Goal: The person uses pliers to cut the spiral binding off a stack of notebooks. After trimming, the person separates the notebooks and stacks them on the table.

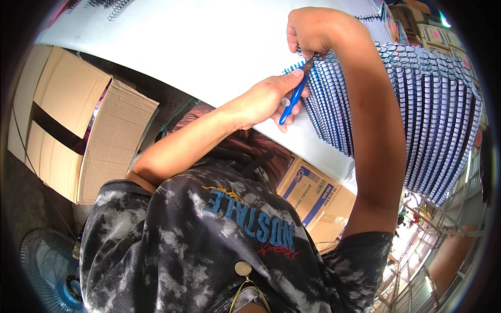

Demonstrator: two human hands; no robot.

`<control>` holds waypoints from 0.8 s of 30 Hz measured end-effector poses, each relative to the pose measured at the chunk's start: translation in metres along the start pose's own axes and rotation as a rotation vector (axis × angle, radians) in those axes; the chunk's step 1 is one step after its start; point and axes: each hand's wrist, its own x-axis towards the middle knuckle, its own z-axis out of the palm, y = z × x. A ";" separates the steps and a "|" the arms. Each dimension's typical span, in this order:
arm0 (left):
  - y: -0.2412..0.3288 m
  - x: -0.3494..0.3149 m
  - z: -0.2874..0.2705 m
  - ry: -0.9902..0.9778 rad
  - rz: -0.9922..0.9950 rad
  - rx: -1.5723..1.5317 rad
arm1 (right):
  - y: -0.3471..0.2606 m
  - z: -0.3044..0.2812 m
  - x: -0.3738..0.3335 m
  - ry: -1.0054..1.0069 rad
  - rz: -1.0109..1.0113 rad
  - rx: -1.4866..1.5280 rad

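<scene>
My left hand [272, 101] is closed around blue-handled pliers [296, 99]. The dark jaws of the pliers point up at the near left end of a row of spiral-bound notebooks [360, 99], beside a short stretch of blue coil [293, 68]. Bent over from the far side, my right hand [312, 32] has its fingers curled in just above the jaws. A bit of dark coil shows under those fingers, but what they grip is mostly hidden. The notebooks stand packed together, coiled edges up, fanning out to the right beneath my right forearm.
A white table [209, 47] carries all this, with loose black coils [117, 8] at its far left. More notebooks [378, 26] are stacked at the far right. Cardboard boxes stand left [115, 141] and below the table's near edge [318, 195]. A fan [47, 271] is at lower left.
</scene>
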 end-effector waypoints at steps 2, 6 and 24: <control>0.001 -0.003 0.001 -0.009 0.011 0.008 | 0.003 -0.002 -0.003 0.006 -0.010 0.048; 0.000 -0.014 0.008 -0.020 0.035 -0.021 | 0.016 0.008 0.007 0.041 -0.124 0.184; 0.003 -0.010 0.006 -0.064 0.032 -0.006 | -0.010 -0.017 -0.007 -0.039 0.043 -0.085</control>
